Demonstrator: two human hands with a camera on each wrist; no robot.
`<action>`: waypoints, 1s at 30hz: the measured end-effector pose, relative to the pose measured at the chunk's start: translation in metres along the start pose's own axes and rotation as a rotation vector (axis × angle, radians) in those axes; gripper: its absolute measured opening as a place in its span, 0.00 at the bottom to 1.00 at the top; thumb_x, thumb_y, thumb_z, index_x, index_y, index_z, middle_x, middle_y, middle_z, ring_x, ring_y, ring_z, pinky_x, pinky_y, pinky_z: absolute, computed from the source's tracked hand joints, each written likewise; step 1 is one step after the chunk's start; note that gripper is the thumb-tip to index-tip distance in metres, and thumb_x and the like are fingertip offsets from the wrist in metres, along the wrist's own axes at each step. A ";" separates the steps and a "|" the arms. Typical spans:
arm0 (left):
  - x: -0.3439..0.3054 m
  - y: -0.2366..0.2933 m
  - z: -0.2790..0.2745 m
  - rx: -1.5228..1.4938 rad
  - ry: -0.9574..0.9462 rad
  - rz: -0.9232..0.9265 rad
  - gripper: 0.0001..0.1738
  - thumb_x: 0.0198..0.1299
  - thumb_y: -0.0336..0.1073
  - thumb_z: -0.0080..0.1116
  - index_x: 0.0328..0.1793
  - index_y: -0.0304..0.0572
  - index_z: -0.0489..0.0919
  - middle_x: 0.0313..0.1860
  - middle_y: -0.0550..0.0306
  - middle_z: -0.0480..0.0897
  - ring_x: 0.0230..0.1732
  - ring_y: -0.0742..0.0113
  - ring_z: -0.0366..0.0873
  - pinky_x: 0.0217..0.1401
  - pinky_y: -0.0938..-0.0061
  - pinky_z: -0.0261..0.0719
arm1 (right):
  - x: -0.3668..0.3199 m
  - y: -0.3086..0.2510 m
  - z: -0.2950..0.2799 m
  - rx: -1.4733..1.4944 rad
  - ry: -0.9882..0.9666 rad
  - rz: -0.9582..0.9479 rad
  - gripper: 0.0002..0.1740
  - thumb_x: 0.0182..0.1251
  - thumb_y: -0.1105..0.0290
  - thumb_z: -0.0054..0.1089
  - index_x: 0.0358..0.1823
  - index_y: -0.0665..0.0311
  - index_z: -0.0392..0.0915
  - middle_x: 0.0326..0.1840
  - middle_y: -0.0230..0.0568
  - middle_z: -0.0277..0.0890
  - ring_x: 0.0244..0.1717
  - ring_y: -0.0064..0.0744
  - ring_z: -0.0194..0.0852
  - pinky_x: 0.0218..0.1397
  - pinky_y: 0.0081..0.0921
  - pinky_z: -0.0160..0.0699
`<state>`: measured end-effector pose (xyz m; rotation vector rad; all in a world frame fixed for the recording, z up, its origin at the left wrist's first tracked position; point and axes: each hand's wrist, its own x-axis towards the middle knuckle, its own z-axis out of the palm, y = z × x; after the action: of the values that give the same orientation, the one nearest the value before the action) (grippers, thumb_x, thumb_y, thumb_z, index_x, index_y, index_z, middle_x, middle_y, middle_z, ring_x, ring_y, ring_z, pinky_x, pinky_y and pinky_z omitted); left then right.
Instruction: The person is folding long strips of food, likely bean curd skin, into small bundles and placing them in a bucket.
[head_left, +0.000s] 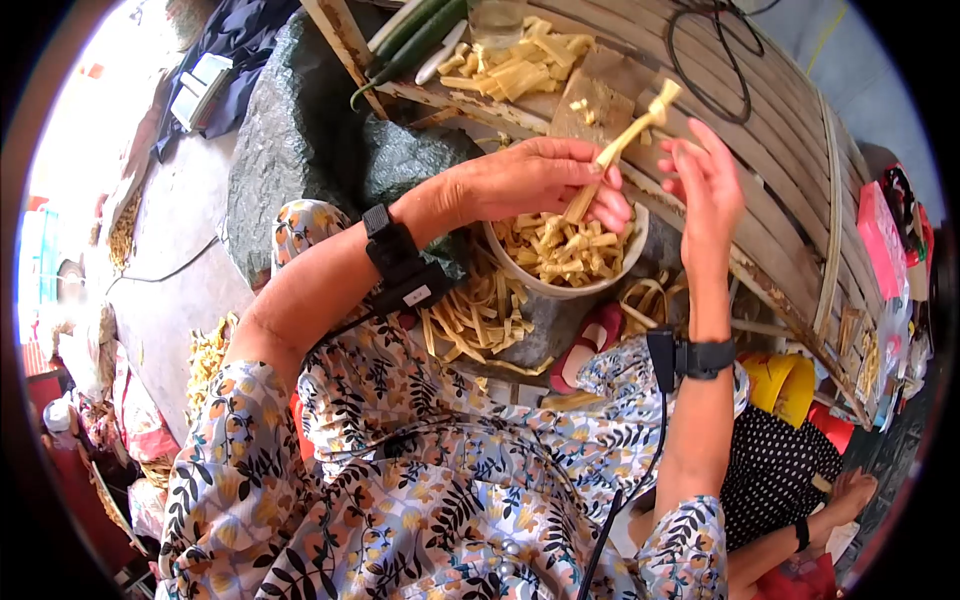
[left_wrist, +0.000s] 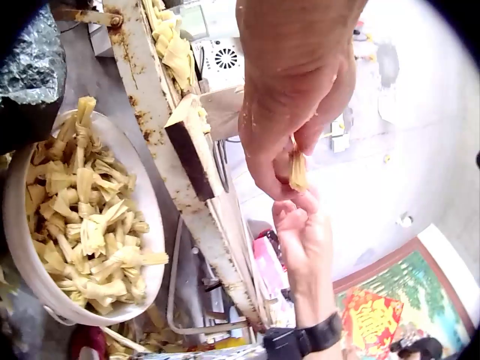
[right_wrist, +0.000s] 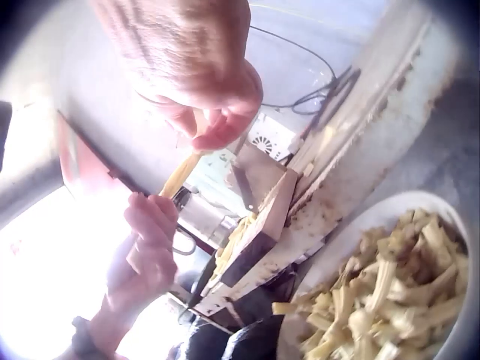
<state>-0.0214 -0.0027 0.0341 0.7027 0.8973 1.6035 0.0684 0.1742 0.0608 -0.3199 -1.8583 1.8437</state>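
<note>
My left hand [head_left: 560, 180] pinches a long yellow knotted strip [head_left: 625, 140] near its lower end, above the tub. The knot and frayed tip slant up to the right, and the strip's short lower end shows under my fingers in the left wrist view. Close beside the strip, my right hand [head_left: 708, 190] is raised with fingers loosely bent and apart. In the right wrist view the strip overlaps the right fingertips [right_wrist: 225, 127]. Below both hands stands a white tub [left_wrist: 157, 247] filled with similar knotted yellow pieces [left_wrist: 82, 217].
A slatted wooden bench [head_left: 790, 200] with a rusty edge carries a wooden block [head_left: 595, 95], a pile of yellow strips [head_left: 525, 65], green vegetables [head_left: 420, 35] and a black cable [head_left: 735, 70]. Loose strips [head_left: 480, 320] lie beside the tub. A yellow bucket [head_left: 785, 385] stands right.
</note>
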 end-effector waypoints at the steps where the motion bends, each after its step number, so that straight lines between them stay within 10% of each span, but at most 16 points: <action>1: -0.001 0.006 0.000 -0.035 0.034 0.049 0.15 0.66 0.38 0.41 0.50 0.34 0.70 0.47 0.45 0.77 0.50 0.58 0.75 0.57 0.70 0.70 | 0.000 0.004 -0.003 -0.163 -0.022 -0.178 0.17 0.60 0.76 0.52 0.52 0.67 0.69 0.37 0.36 0.74 0.33 0.20 0.71 0.32 0.14 0.72; 6: -0.002 0.013 -0.015 -0.139 0.299 0.204 0.14 0.63 0.36 0.48 0.51 0.37 0.73 0.48 0.51 0.76 0.53 0.62 0.73 0.58 0.71 0.70 | -0.024 -0.001 0.031 -0.508 -0.220 -0.396 0.23 0.50 0.82 0.59 0.50 0.61 0.70 0.38 0.34 0.72 0.35 0.20 0.71 0.30 0.15 0.73; 13: -0.003 0.016 -0.015 -0.061 0.464 0.181 0.08 0.58 0.34 0.55 0.41 0.38 0.78 0.38 0.60 0.78 0.37 0.75 0.74 0.44 0.79 0.75 | -0.026 0.024 0.047 -0.035 -0.209 0.117 0.14 0.52 0.82 0.57 0.42 0.67 0.73 0.32 0.34 0.74 0.32 0.19 0.72 0.32 0.15 0.73; 19: -0.006 0.021 -0.021 -0.079 0.557 0.121 0.11 0.61 0.36 0.52 0.42 0.36 0.75 0.39 0.58 0.78 0.40 0.74 0.74 0.45 0.76 0.74 | -0.021 0.025 0.042 -0.557 -0.197 -0.427 0.11 0.52 0.82 0.57 0.39 0.69 0.75 0.29 0.37 0.73 0.28 0.20 0.73 0.31 0.16 0.71; 30: 0.004 0.001 -0.023 0.086 0.443 -0.085 0.11 0.61 0.33 0.48 0.42 0.32 0.75 0.37 0.55 0.79 0.35 0.70 0.78 0.39 0.79 0.78 | -0.028 0.015 0.056 -0.167 -0.227 -0.221 0.10 0.56 0.82 0.54 0.40 0.68 0.76 0.31 0.34 0.73 0.27 0.19 0.73 0.28 0.15 0.71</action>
<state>-0.0420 -0.0032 0.0221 0.3635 1.3049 1.6810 0.0612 0.1129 0.0436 0.0416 -2.1110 1.6356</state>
